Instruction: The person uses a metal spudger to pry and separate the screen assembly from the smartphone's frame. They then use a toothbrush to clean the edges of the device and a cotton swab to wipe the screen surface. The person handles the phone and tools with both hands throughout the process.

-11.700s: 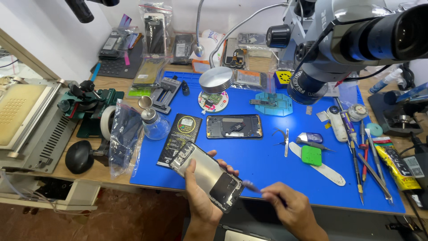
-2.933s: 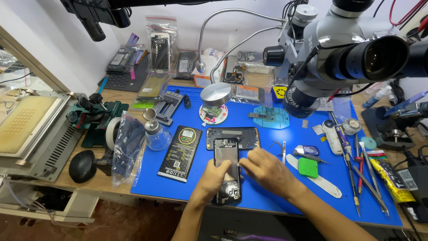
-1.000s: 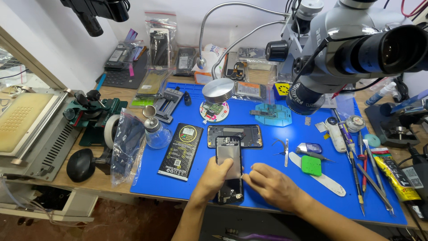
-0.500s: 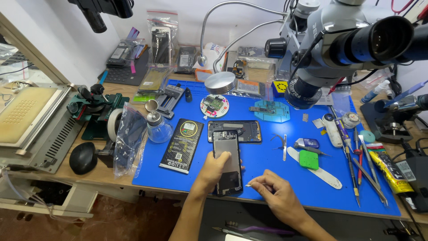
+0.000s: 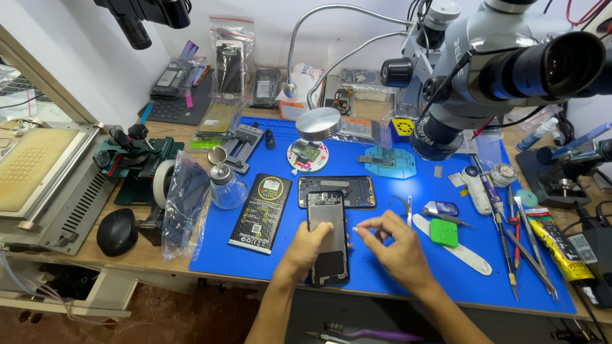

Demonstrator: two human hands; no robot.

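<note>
The opened phone (image 5: 329,239) lies lengthwise on the blue mat (image 5: 382,280), near its front edge, inner side up. The left hand (image 5: 305,250) rests on the phone's left edge, fingers bent over the frame and pressing it down: a closed grip on the phone. The right hand (image 5: 390,245) hovers just right of the phone, thumb and forefinger pinched on a tiny white bit (image 5: 355,229); what the bit is cannot be told at this size.

To do this well, the left hand should keep the phone flat and unmoving while the pinch comes in low and slow over the open body, wrist braced on the mat so the small piece does not slip or fly. A light pinch is enough; squeezing harder risks flicking it away.

Just behind the phone, touching or nearly so, lies a second black frame (image 5: 336,191), crosswise. To the left lies a black battery (image 5: 261,213), near but apart. Right of the working hand, tweezers (image 5: 408,207), a white pry tool (image 5: 452,250) and a green square (image 5: 444,232) lie close, where a sweeping wrist could knock them. Further right, a row of screwdrivers (image 5: 519,245) and a glue tube (image 5: 561,251) sit well apart. The microscope (image 5: 484,70) hangs over the mat's far right, and the lamp (image 5: 319,123) stands behind; neither blocks the hands. A glass bottle (image 5: 224,186) stands at the mat's left edge.
</note>
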